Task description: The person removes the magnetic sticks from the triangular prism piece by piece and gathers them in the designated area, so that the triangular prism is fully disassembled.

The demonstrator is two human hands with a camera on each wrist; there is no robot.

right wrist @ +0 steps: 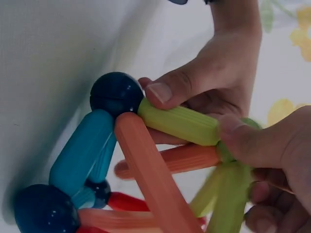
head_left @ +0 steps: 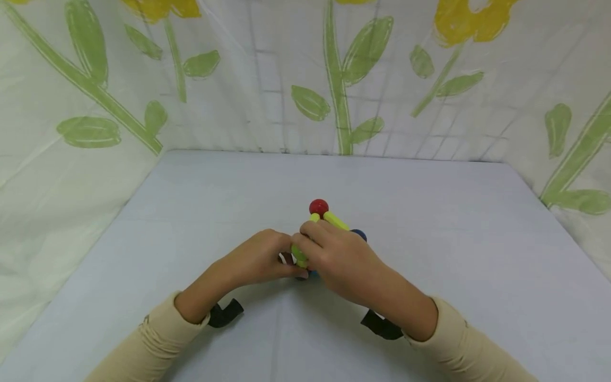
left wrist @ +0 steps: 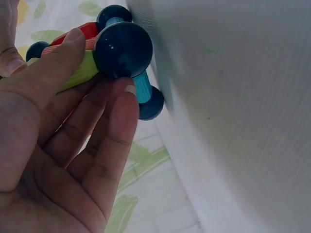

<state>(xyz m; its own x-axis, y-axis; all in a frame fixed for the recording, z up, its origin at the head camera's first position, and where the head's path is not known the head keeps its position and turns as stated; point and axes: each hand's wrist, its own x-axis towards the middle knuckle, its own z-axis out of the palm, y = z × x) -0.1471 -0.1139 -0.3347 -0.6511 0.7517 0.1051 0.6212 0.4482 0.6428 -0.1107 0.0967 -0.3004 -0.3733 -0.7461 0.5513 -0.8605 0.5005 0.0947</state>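
A toy frame of coloured rods and balls stands on the table between both hands. My left hand (head_left: pixel 260 259) grips a yellow-green rod (right wrist: pixel 180 121) beside a dark blue ball (left wrist: pixel 124 50), thumb on top and fingers underneath. At the rod's other end my right hand (right wrist: pixel 272 145) pinches a green ball (head_left: pixel 299 251), and its thumb covers much of it. Teal rods (right wrist: pixel 80 150) run from the dark blue ball to other dark blue balls low down. Orange rods (right wrist: pixel 150 170) cross the middle of the frame. A red ball (head_left: pixel 319 207) shows at the far side, joined to yellow-green rods (head_left: pixel 336 220).
The pale table (head_left: pixel 229 185) reaches back to a white sheet (head_left: pixel 267 106) painted with flowers. Black wrist pieces (head_left: pixel 226 313) hang below each beige sleeve (head_left: pixel 164 331). The right hand hides part of the frame in the head view.
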